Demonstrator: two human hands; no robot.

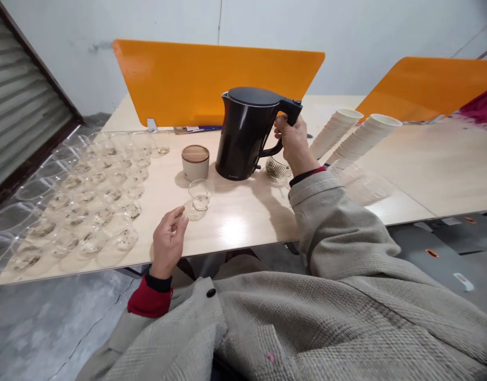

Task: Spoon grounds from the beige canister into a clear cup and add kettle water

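Observation:
My right hand (293, 138) is wrapped round the handle of a black electric kettle (243, 137). The kettle is upright; whether its base touches the table cannot be made out. My left hand (170, 238) is loosely curved, thumb and fingers a little apart, with nothing seen in it. Just beyond its fingertips stands a small clear plastic cup (201, 196), with a few dark bits at the bottom. Behind that cup is a pale canister (195, 164) with a wooden lid. Partly hidden by my right wrist, a clear ribbed container (277, 169) holds dark, leaf-like pieces.
Several rows of clear cups (86, 198) with dark bits in them cover the table's left side. Two leaning stacks of paper cups (354, 137) and clear plastic cups (364, 182) lie to the right. Orange dividers (180, 79) rise at the back of the pale table (243, 233).

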